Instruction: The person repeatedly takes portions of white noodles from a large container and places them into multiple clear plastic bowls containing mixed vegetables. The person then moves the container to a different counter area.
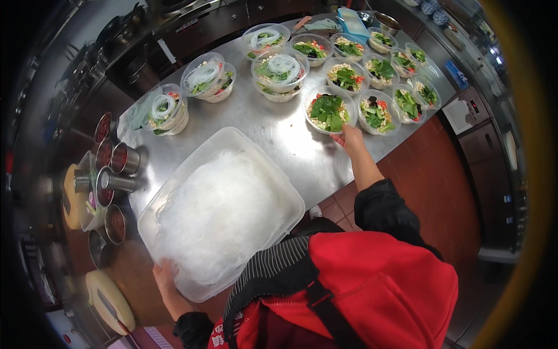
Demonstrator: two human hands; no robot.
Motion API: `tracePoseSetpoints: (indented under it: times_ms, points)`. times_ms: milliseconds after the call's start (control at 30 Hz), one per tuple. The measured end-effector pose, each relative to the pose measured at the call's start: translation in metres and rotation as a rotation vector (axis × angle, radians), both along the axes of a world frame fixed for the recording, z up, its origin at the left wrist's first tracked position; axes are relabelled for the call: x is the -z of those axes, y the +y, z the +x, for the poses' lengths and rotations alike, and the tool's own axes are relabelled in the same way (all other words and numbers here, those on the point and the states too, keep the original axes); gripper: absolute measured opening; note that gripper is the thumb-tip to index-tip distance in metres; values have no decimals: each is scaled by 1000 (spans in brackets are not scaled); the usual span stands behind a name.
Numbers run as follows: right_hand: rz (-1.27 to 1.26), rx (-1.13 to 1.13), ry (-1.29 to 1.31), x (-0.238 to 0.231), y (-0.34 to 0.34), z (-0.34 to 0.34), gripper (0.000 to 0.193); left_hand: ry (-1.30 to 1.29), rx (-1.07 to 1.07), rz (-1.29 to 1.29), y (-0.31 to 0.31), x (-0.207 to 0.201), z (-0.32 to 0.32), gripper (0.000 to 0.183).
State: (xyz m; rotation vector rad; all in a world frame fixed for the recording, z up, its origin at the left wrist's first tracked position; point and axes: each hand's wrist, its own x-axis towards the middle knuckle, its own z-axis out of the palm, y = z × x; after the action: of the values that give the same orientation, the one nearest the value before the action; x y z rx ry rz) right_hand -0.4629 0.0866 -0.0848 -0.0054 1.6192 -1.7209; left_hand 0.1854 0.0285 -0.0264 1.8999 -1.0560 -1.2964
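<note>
My right hand [348,138] is closed on the near rim of a clear plastic bowl [328,110] of leafy greens, with red bits and pale beans or nuts among them. The bowl is at the front of a cluster on the steel table [279,148]. My left hand [165,274] grips the near left corner of a large translucent plastic tub [295,200]; some of its fingers are hidden. A white, fine-stranded mass [218,203], like thin noodles, fills the tub, which reaches over the table's near edge.
Several similar bowls [379,114] crowd the far right. Stacked bowls topped with pale rings [280,70] stand at the back and left. Steel containers [124,158] of red contents line the left edge. A knife [110,305] lies on a round cutting board [119,291].
</note>
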Motion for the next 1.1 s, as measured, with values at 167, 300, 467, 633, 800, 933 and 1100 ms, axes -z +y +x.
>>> tracePoseSetpoints:
  times_ms: [167, 300, 467, 633, 800, 933, 1100]
  points:
    - [30, -146, 43, 4, 0, -11, 34, 3, -69, 6, 14, 6, -51, 28]
    - [323, -447, 493, -1, 23, -35, 38, 19, -184, 42, 22, 9, -92, 35]
    - [16, -393, 653, -45, 28, -41, 34, -41, -274, 20, 37, 9, -136, 33]
    - [-277, -795, 672, -109, -21, 21, 22, 2, -356, -70, 45, 6, -173, 26]
    - [-597, -1485, 1254, -147, -48, 137, 35, -54, -356, -256, 41, 5, -177, 31]
    - [-249, -1642, 1795, -156, -48, 208, 58, -149, -364, -421, 42, 14, -174, 38]
    - [-206, -1751, 1942, -137, -33, 255, 57, -258, -342, -571, 52, 11, -179, 41]
